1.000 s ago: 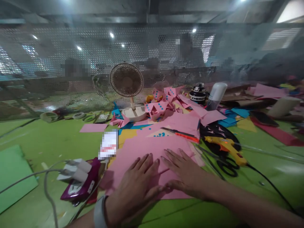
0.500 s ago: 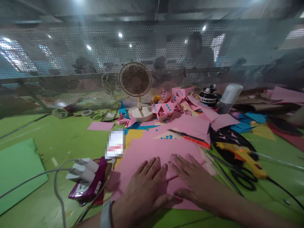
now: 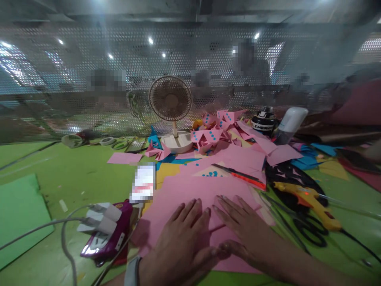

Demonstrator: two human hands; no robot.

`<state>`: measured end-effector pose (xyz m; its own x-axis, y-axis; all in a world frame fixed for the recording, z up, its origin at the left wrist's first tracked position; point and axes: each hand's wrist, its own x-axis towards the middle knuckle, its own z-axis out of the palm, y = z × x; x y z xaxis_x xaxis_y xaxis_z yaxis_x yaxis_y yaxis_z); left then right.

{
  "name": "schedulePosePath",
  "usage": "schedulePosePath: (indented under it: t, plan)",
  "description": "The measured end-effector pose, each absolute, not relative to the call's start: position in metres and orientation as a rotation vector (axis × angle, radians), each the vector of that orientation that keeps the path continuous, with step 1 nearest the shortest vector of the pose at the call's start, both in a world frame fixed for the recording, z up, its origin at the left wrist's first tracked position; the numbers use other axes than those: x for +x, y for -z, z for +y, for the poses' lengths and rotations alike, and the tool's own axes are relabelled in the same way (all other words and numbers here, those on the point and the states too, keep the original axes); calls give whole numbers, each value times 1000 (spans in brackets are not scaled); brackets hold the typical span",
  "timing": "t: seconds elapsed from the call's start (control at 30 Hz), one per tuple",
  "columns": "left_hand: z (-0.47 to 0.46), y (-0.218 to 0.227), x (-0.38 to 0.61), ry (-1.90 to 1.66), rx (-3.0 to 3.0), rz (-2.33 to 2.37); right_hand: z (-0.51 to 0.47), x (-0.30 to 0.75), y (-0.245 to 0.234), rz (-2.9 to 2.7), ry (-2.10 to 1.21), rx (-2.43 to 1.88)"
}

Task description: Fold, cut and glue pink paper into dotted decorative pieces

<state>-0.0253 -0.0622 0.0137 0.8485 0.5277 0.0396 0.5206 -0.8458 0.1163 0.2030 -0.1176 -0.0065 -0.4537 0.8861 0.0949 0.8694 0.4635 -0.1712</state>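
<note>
A large pink paper sheet lies on the green table in front of me. My left hand rests flat on it, fingers spread and pointing away. My right hand also lies open on the paper, its thumb close to or touching the left thumb. Neither hand grips anything. Beyond the fingertips a red and black utility knife lies across more pink paper, close to small blue paper bits. To the right of my right hand are black scissors and a yellow hot glue gun.
On the left sits a purple power strip with white plugs and trailing cables, near a green sheet. A small fan stands at the back beside folded pink paper pieces. A dark bottle and perforated panel are behind.
The view has shifted slightly, and things on the table appear a little lower. Both hands remain flat on the pink sheet. At the far right, a pink sheet in the background appears raised.
</note>
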Motion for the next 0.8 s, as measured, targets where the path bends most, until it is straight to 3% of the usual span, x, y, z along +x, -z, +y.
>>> schedulePosePath:
  t: [0.37, 0.8]
  plan:
    - [-61, -13, -23, -130, 2934, 834, -117, 204, 8, -2528, -179, -1560]
    - [-53, 4, -24, -203, 3037, 747, -117, 207, -4, -2507, -447, -1559]
